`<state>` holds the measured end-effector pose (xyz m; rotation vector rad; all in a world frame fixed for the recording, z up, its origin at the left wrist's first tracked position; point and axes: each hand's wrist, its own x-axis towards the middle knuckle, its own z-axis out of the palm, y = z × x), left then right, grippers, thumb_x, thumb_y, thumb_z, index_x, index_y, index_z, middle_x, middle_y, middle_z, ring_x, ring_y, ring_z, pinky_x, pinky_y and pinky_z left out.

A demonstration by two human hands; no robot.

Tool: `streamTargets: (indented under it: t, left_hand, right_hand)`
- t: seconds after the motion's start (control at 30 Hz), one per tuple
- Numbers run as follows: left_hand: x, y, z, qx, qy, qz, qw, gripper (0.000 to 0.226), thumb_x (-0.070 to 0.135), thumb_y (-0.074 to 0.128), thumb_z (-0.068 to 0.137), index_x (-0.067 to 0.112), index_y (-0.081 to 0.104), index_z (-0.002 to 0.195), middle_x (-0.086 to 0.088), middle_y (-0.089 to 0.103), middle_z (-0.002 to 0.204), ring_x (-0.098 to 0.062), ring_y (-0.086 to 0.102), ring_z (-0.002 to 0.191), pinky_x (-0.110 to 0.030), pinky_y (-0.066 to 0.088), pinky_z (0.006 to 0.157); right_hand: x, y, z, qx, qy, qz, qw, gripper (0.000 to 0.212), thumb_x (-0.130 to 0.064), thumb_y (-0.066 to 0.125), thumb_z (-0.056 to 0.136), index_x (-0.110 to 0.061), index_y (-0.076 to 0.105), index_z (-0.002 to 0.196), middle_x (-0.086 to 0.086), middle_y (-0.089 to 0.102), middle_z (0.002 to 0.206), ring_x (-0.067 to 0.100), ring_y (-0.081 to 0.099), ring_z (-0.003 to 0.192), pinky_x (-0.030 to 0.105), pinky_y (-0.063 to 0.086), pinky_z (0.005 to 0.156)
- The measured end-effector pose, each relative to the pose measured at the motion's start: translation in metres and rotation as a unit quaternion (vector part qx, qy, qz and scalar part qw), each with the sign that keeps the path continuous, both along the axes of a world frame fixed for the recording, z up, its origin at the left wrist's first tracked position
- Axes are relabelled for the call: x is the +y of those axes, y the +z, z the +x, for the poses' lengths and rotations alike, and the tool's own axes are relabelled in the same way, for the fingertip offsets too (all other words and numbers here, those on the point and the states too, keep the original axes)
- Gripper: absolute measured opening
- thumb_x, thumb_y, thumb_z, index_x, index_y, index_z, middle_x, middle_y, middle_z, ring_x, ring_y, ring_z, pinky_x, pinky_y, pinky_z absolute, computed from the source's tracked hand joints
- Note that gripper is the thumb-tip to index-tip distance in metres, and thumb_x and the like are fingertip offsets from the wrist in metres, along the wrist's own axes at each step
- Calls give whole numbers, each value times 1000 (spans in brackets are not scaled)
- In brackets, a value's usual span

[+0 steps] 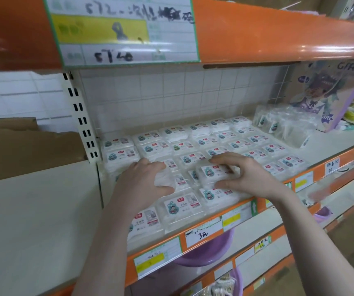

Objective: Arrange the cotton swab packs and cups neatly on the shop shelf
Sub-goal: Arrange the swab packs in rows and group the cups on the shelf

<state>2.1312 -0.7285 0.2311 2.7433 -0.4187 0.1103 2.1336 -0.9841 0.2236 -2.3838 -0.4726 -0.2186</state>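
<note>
Both hands sit on the swab packs (193,159) laid flat across the shelf (330,152), just left of the cup sleeves (283,127). Right hand (242,176) fingers curl round one pack (212,171); left hand (144,180) grips another. They look light, squashy and slippery, so I'd pinch the edges.

left hand (145,178) holds pack (164,178) | right hand (242,175) holds pack (213,173) | shelf (321,154)

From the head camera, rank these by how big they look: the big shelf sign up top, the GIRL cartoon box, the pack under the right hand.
1. Shelf sign, largest by far, though nearest the camera.
2. GIRL box, partly cut off by the upper shelf.
3. Cotton swab pack under the right hand, smallest.
</note>
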Motion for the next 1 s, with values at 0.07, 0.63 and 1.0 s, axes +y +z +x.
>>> streamTargets:
  t: [0.07,0.63,1.0]
  left_hand:
    - [1,0,0,2,-1,-4,1000,62,50,64,80,33,43,136,5,43,134,-15,40,122,-32,37,97]
    - [1,-1,2,1,-3,14,1000,62,52,62,81,31,42,136,2,45,131,-17,42,120,-33,39,97]
    - [1,-5,2,-9,-4,1,1000,60,51,62,81,30,44,135,2,46,127,-18,43,117,-34,38,97]
  right_hand:
    - [-3,5,2,40,-3,-18,999,54,-16,81,70,-24,60,119,-7,57,125,6,51,115,9,36,93]
    - [15,18,53,39,-15,-176,983,43,-16,71,81,-22,61,123,6,54,127,19,53,110,18,33,81]
    - [42,6,90,12,-17,-174,984,45,-6,61,85,-23,58,126,7,53,130,23,54,113,28,40,95]
